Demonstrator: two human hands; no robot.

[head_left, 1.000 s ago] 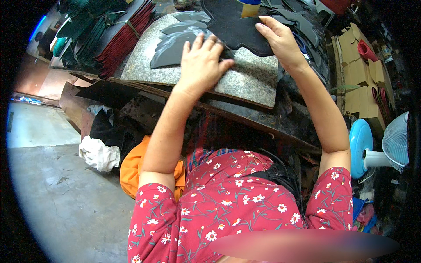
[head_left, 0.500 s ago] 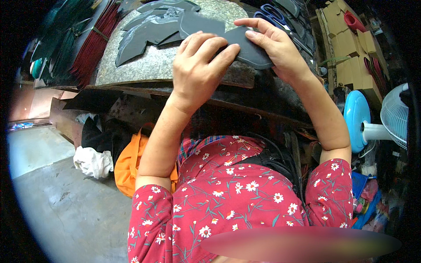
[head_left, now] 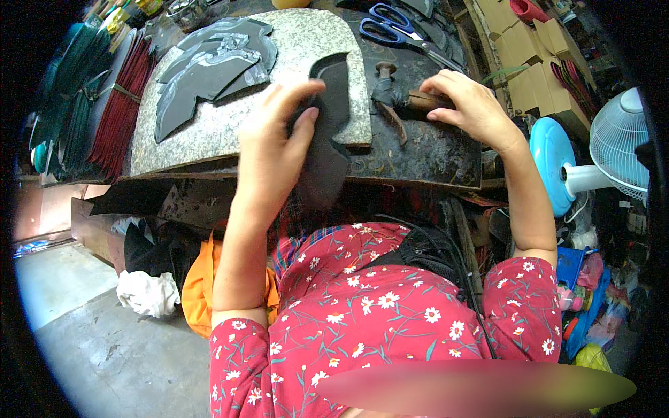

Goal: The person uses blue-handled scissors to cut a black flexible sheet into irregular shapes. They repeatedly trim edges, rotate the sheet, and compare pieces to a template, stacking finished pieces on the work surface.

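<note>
While a dark cut piece (head_left: 325, 166) is pinched between the thumb and fingers of the left hand (head_left: 268, 143) at the near edge of the speckled slab (head_left: 310, 42), the right hand (head_left: 481, 115) is held half-curled, thumb and fingers apart, at the wooden handle (head_left: 419, 102) of a hammer (head_left: 385, 88) on the dark bench (head_left: 446, 150); whether it's properly gripped can't be told. The piece is kinda blurred, btw.

Container-wise, a small metal pot (head_left: 187, 14) is parked at the back left, but its contents can't be made out. Tan cardboard boxes (head_left: 543, 66) are stacked off to the right, insides hidden, with maroon strips (head_left: 575, 87) bunched up by them. An orange bag (head_left: 201, 289) can be spotted beside the left forearm, contents hidden too. Overlapping grey pieces (head_left: 209, 80) are piled on the slab.
</note>
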